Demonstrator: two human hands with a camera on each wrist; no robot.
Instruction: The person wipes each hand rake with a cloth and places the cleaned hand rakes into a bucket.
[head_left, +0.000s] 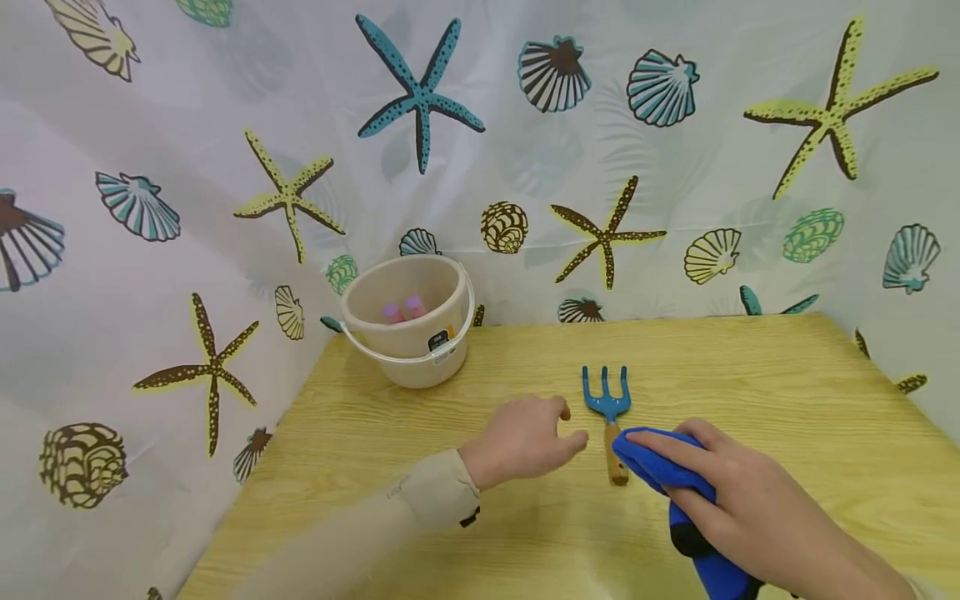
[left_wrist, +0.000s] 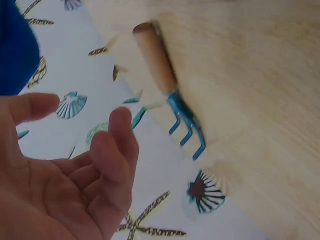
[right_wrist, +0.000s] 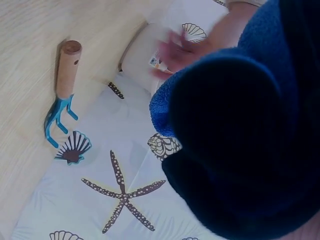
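My right hand (head_left: 757, 500) holds a bunched blue terry cloth with black patches (head_left: 663, 462), thumb and fingers pinching it. In the right wrist view that cloth (right_wrist: 165, 105) fills much of the right side. My left hand (head_left: 528, 442) hovers over the table, its fingers loosely bent with nothing between them. Just right of the left fingertips lies a small hand fork (head_left: 606, 404) with blue tines and a wooden handle, tines pointing away. The left wrist view shows the same fork (left_wrist: 157, 60) apart from the left hand (left_wrist: 75, 190).
A beige bucket (head_left: 397, 337) with its handle lowered stands at the back left of the wooden table (head_left: 720, 358). Inside are pink objects with lilac tops (head_left: 415, 307). A white curtain (head_left: 495, 158) printed with shells and starfish surrounds the table's back and sides.
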